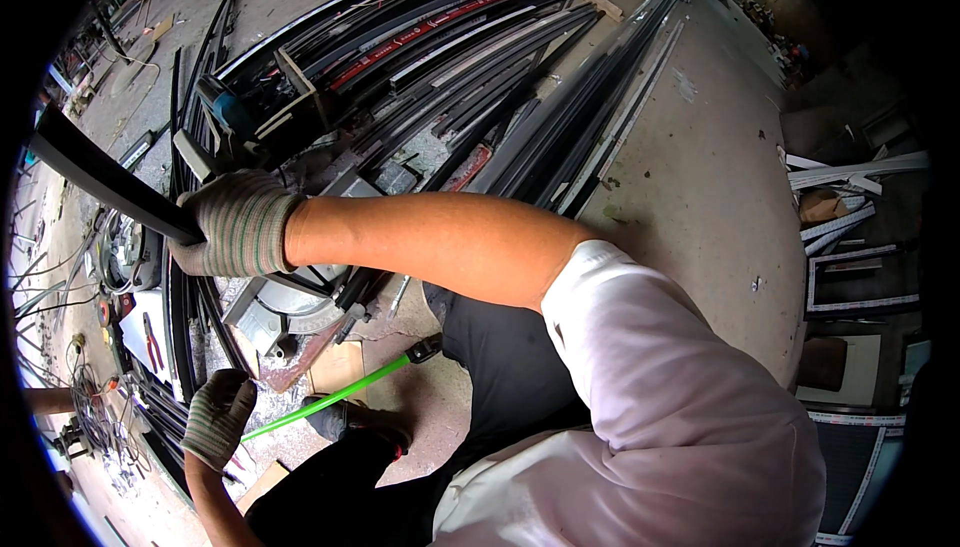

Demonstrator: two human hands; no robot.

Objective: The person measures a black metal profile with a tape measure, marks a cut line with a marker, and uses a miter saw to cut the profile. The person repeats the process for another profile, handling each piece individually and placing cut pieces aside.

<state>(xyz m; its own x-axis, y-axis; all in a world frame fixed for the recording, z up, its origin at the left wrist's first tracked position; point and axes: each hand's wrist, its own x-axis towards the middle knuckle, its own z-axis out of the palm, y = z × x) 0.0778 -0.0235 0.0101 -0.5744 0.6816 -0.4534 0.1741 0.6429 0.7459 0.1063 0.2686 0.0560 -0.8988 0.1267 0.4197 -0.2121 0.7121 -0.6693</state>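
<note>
My right hand (235, 222), in a grey striped work glove, is closed around a long black profile bar (110, 182) that slants up to the left. Lower left, my left hand (219, 419) wears a matching glove and makes a fist; what it grips is hidden. A thin dark strip (226, 337) reaches down to that fist. A bright green tape-like strip (335, 397) runs from beside the fist to a black case-like end (425, 349) near my leg. Under my right forearm shows the silver round base of a cutting saw (295, 305), partly covered.
Long dark profiles (560, 97) lie in bundles across the floor ahead. A teal power-tool body (228, 107) stands beyond my right hand. Red-handled pliers (152, 342) and tangled cables (95, 407) are at the left. Framed panels (860, 282) stand at the far right.
</note>
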